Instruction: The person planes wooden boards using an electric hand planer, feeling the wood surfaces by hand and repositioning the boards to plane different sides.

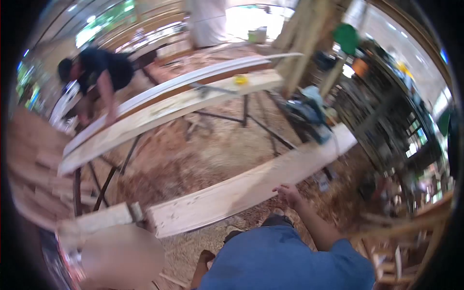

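Observation:
My right hand (288, 195) hangs over the near edge of a long pale plank (227, 193), its fingers loosely spread with nothing between them. That plank slants across in front of me from lower left to upper right. My left hand (207, 256) is low beside my blue shirt, in shadow, and its fingers are mostly hidden. A blue-green power tool (314, 116) sits toward the far right end of the plank.
Beyond, long boards (164, 108) rest on dark metal trestles (244, 113), with a yellow tape measure (240, 79) on them. A co-worker (104, 72) bends over their left end. Wood shavings (164, 154) cover the floor. Stacked planks (38, 164) lie left; a cluttered shelf (386, 116) stands right.

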`<state>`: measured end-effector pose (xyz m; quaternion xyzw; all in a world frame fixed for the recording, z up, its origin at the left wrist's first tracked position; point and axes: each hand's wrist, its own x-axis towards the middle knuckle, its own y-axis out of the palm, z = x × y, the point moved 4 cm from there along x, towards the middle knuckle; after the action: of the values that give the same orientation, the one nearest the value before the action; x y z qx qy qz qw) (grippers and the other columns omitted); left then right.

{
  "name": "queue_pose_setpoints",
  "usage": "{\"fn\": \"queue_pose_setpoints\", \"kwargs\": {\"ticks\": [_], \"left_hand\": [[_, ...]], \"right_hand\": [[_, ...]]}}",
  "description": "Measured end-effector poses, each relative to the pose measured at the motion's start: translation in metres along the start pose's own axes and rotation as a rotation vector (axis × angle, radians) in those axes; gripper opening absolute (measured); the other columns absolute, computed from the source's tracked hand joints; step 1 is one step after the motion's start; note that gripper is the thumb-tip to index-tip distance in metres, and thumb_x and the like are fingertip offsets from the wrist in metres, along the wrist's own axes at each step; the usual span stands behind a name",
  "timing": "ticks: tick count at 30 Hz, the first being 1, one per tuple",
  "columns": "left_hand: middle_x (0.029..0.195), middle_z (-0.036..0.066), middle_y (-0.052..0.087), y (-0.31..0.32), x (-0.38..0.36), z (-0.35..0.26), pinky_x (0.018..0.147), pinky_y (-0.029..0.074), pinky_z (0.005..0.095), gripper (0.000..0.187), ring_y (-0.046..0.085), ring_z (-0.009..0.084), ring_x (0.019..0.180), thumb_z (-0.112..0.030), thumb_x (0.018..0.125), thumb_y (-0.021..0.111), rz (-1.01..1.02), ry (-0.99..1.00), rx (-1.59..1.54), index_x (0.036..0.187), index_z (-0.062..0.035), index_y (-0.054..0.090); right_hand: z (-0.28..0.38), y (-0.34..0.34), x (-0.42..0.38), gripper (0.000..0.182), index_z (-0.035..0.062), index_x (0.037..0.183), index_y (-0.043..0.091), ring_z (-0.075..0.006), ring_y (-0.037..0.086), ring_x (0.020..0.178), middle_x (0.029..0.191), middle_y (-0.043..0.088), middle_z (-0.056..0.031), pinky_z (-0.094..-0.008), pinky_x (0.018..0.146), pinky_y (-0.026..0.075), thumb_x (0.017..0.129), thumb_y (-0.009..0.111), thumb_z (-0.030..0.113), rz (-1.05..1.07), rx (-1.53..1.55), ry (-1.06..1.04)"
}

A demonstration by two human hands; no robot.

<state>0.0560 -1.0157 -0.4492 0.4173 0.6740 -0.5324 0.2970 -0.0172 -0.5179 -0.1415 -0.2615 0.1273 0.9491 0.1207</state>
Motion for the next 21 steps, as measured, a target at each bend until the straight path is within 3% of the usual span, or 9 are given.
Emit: {"fn": "queue_pose_setpoints", "kwargs": {"ticks": [2, 4, 5, 8, 10, 13, 15, 18, 21], "left_hand": [[0.119, 0.016, 0.071, 0.006, 0.03, -0.043, 0.098, 0.051, 0.0437, 0.041, 0.069, 0.0292, 0.111, -0.038, 0.088, 0.064, 0.193, 0.232, 0.384, 0.115, -0.0079, 0.074], [0.11, 0.016, 0.074, -0.022, 0.049, -0.091, 0.092, 0.053, 0.0444, 0.039, 0.071, 0.0304, 0.102, -0.039, 0.088, 0.065, 0.19, 0.448, 0.356, 0.108, -0.0074, 0.076], [0.105, 0.017, 0.075, -0.047, 0.048, -0.123, 0.089, 0.055, 0.0447, 0.039, 0.073, 0.0309, 0.098, -0.04, 0.089, 0.065, 0.187, 0.555, 0.344, 0.105, -0.0071, 0.077], [0.105, 0.017, 0.075, -0.073, 0.041, -0.194, 0.089, 0.055, 0.0446, 0.039, 0.073, 0.0312, 0.098, -0.041, 0.089, 0.065, 0.167, 0.383, 0.249, 0.106, -0.0073, 0.076], [0.105, 0.017, 0.075, -0.084, 0.037, -0.246, 0.089, 0.055, 0.0445, 0.04, 0.073, 0.0313, 0.098, -0.041, 0.089, 0.065, 0.164, 0.34, 0.268, 0.107, -0.0074, 0.076], [0.106, 0.017, 0.074, -0.085, 0.054, -0.323, 0.089, 0.055, 0.0444, 0.04, 0.072, 0.0316, 0.099, -0.042, 0.09, 0.065, 0.185, 0.34, 0.399, 0.108, -0.0075, 0.076], [0.106, 0.017, 0.074, -0.074, 0.07, -0.385, 0.089, 0.054, 0.0443, 0.041, 0.072, 0.0317, 0.099, -0.042, 0.09, 0.065, 0.231, 0.363, 0.558, 0.109, -0.0076, 0.076], [0.106, 0.018, 0.074, -0.058, 0.097, -0.475, 0.089, 0.054, 0.0441, 0.042, 0.072, 0.032, 0.099, -0.043, 0.09, 0.065, 0.275, 0.427, 0.735, 0.111, -0.0078, 0.075], [0.107, 0.018, 0.074, -0.04, 0.106, -0.589, 0.089, 0.054, 0.044, 0.042, 0.072, 0.0322, 0.099, -0.043, 0.091, 0.065, 0.318, 0.537, 0.885, 0.112, -0.0079, 0.075]], "right_hand": [[-0.007, -0.047, -0.019, 0.022, -0.0011, 0.097, 0.069, -0.0113, 0.054, 0.056, 0.068, 0.059, -0.0036, -0.0299, 0.052, 0.046, 0.095, 0.063, 0.02, -0.158, 0.102, -0.077], [-0.027, -0.096, -0.035, 0.034, -0.0024, 0.097, 0.07, -0.0215, 0.066, 0.065, 0.083, 0.07, -0.0149, -0.037, 0.058, 0.055, 0.093, 0.066, 0.031, -0.316, -0.429, -0.078], [-0.039, -0.121, -0.044, 0.042, -0.0008, 0.102, 0.071, -0.0329, 0.07, 0.084, 0.098, 0.073, -0.0205, -0.0451, 0.077, 0.056, 0.089, 0.066, 0.039, -0.384, -0.825, 0.026], [-0.151, -0.216, -0.056, 0.047, 0.0013, 0.103, 0.073, -0.039, 0.068, 0.097, 0.105, 0.072, -0.0224, -0.0468, 0.09, 0.053, 0.085, 0.066, 0.044, -0.287, -1.064, 0.224], [-0.234, -0.279, -0.093, 0.049, 0.0018, 0.106, 0.073, -0.041, 0.07, 0.094, 0.102, 0.073, -0.0228, -0.0477, 0.09, 0.054, 0.088, 0.062, 0.046, -0.717, -0.969, -0.03], [-0.331, -0.377, -0.159, 0.049, -0.0009, 0.104, 0.074, -0.0388, 0.071, 0.082, 0.095, 0.072, -0.0246, -0.0476, 0.08, 0.057, 0.088, 0.062, 0.043, -0.693, -0.882, 0.449], [-0.4, -0.438, -0.219, 0.049, -0.0027, 0.103, 0.074, -0.0373, 0.072, 0.074, 0.09, 0.072, -0.0259, -0.0475, 0.073, 0.059, 0.087, 0.061, 0.042, -0.687, -0.827, 0.639], [-0.371, -0.464, -0.283, 0.042, -0.0036, 0.094, 0.074, -0.0318, 0.071, 0.062, 0.077, 0.071, -0.0221, -0.0453, 0.06, 0.058, 0.087, 0.061, 0.036, -0.946, -0.401, 0.561], [-0.379, -0.479, -0.313, 0.036, -0.0009, 0.088, 0.073, -0.0295, 0.071, 0.061, 0.075, 0.071, -0.0183, -0.0428, 0.057, 0.056, 0.088, 0.059, 0.033, -1.194, -0.155, 0.588]]}}
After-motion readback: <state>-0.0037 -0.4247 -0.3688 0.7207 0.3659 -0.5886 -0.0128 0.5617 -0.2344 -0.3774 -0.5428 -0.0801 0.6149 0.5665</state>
